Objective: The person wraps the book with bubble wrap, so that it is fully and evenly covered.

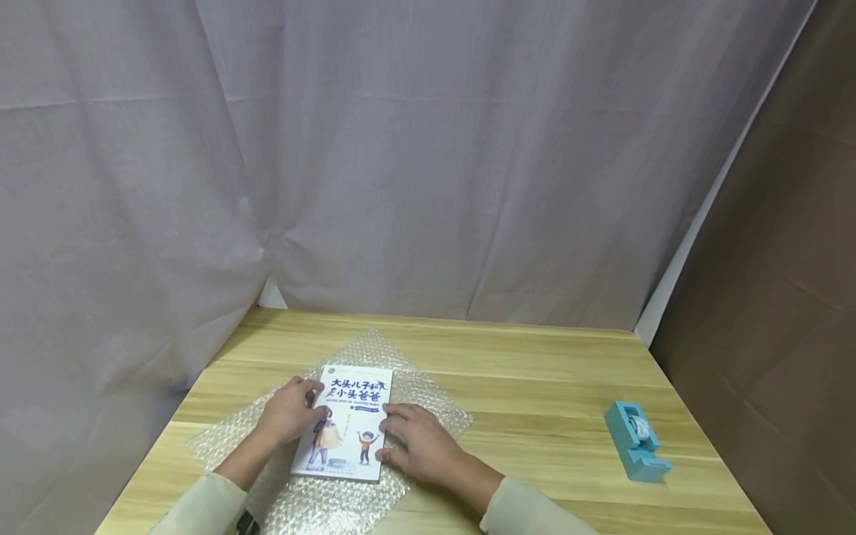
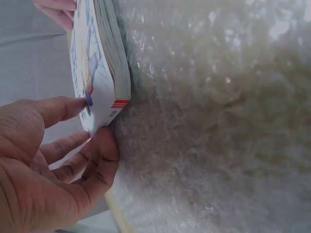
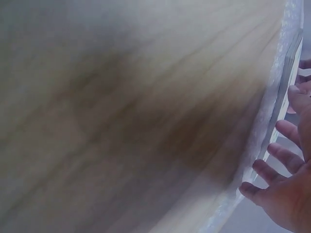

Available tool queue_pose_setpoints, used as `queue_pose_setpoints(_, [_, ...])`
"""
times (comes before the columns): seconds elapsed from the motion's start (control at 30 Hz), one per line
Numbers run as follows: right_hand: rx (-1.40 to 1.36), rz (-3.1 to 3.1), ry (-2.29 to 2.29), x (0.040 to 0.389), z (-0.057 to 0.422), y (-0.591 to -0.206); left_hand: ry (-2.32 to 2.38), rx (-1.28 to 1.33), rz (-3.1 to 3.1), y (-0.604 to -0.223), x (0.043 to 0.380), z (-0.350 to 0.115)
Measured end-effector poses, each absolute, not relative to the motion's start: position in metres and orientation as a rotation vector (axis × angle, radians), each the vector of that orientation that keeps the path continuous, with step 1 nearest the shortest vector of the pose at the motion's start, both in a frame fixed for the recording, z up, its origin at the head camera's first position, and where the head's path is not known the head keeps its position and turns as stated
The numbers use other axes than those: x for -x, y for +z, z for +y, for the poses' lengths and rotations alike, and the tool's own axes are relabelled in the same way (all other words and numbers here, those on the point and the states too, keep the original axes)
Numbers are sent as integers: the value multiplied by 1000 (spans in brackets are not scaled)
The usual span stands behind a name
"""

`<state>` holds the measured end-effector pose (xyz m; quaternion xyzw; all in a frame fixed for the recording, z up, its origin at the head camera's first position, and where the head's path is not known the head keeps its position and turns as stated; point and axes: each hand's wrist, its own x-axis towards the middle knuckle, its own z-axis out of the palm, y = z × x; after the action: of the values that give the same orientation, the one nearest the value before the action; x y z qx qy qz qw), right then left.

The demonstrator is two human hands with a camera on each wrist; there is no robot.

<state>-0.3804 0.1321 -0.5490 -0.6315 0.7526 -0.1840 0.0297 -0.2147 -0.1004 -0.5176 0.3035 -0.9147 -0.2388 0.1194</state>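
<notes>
A white paperback book (image 1: pixel 348 427) with blue title characters and cartoon figures lies face up on a sheet of clear bubble wrap (image 1: pixel 435 394). My left hand (image 1: pixel 289 412) grips its left side, thumb on the cover and fingers curled at the spine, as the left wrist view shows. From the right, my right hand (image 1: pixel 423 444) rests along the opposite edge with its fingers spread and loosely straight. In the right wrist view the fingers (image 3: pixel 286 158) line up beside the pages. The wrap's near part runs under the book toward my left sleeve.
On the right of the wooden table (image 1: pixel 535 416) stands a light blue tape dispenser (image 1: pixel 637 442) with a roll of tape. A grey curtain (image 1: pixel 428 163) hangs behind the table's back edge, and a brown one (image 1: pixel 769 260) hangs to the right.
</notes>
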Motion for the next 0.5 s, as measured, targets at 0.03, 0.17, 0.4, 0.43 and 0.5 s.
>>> queue_pose_setpoints(0.03, [1957,2320,-568,381,131,-550,-690,-882,-2678,-518,215,-101])
queue_pose_setpoints(0.17, [1977,2338,-549,384,129,-553,-682,-868,-2679,-520,216,-101])
queue_pose_setpoints(0.4, [1992,2358,-521,385,127,-559,-664,-864,-2663,-523,217,-101])
queue_pose_setpoints(0.43, [1991,2356,-517,385,127,-559,-665,-875,-2661,-523,217,-101])
queue_pose_setpoints(0.5, [1996,2353,-507,384,127,-558,-657,-887,-2665,-523,218,-102])
